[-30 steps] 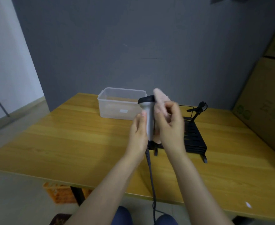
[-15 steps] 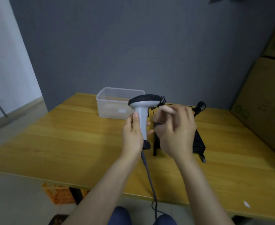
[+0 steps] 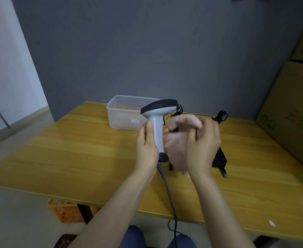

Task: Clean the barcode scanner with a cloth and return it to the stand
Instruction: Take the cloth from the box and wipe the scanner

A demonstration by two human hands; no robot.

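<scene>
A grey barcode scanner (image 3: 158, 113) with a black-topped head stands upright above the table, its handle gripped by my left hand (image 3: 146, 145). Its grey cable (image 3: 170, 194) hangs from the handle's base over the table's near edge. Just right of the handle, my right hand (image 3: 205, 144) clutches a pale pink cloth (image 3: 175, 147); the cloth is blurred and looks to be touching the handle's right side. The black stand (image 3: 220, 157) sits on the table behind my right hand, mostly hidden, with its clip (image 3: 222, 115) sticking up at the back.
A clear plastic container (image 3: 124, 113) stands behind the scanner on the wooden table (image 3: 75, 149). Cardboard boxes (image 3: 293, 108) rise along the right edge. An orange crate (image 3: 65, 212) sits on the floor under the table's near edge.
The scanner has been turned so its head now shows side-on and has shifted slightly left. My right hand with the cloth has come off the handle's top and dropped to its right side.
</scene>
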